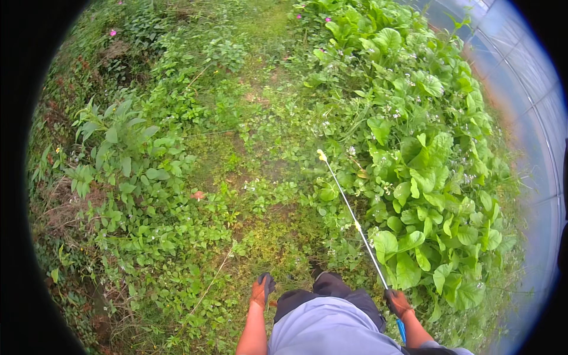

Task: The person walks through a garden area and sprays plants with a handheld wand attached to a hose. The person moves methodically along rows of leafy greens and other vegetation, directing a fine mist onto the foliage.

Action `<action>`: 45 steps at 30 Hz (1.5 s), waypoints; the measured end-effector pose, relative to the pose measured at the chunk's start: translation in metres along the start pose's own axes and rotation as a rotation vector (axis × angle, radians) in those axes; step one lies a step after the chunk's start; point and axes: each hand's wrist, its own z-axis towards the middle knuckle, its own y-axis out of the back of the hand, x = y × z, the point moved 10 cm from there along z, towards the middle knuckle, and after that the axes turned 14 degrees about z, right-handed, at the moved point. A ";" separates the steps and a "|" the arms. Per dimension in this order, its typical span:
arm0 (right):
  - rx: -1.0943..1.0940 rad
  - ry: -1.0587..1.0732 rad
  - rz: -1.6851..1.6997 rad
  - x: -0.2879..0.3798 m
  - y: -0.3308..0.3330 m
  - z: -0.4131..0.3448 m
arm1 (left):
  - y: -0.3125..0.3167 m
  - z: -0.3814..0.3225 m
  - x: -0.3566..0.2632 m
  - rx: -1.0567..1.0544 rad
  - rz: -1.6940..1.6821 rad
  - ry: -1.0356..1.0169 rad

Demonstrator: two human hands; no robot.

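Note:
My right hand (398, 303), in a brown and dark work glove, is closed around the handle end of a sprayer wand (371, 251). A blue part (401, 330) of the handle shows below that hand. The thin metal lance slants up and left from my grip to a yellow nozzle (321, 155), which is over low weeds beside the leafy plants. A faint haze hangs around the nozzle. My left hand (262, 289), gloved alike, hangs at my left side above the weeds. Its fingers look curled, and whatever may be inside them is hidden.
Broad-leaved green plants (426, 177) crowd the right side, with a plastic-covered greenhouse wall (539, 146) beyond. Taller weeds (115, 142) and dry brush (73, 199) line the left. A weedy path (262, 97) runs ahead between them. A dry stalk (216, 274) leans near my left hand.

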 end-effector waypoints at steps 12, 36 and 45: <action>0.112 0.094 0.792 0.079 -0.012 0.111 | -0.013 0.025 -0.055 0.054 0.162 -0.056; 0.069 0.281 0.177 0.332 -0.060 0.221 | 0.025 -0.001 -0.047 -0.073 0.061 -0.072; 0.469 0.292 -0.572 0.224 -0.193 0.168 | 0.037 -0.041 0.008 -0.219 -0.114 -0.023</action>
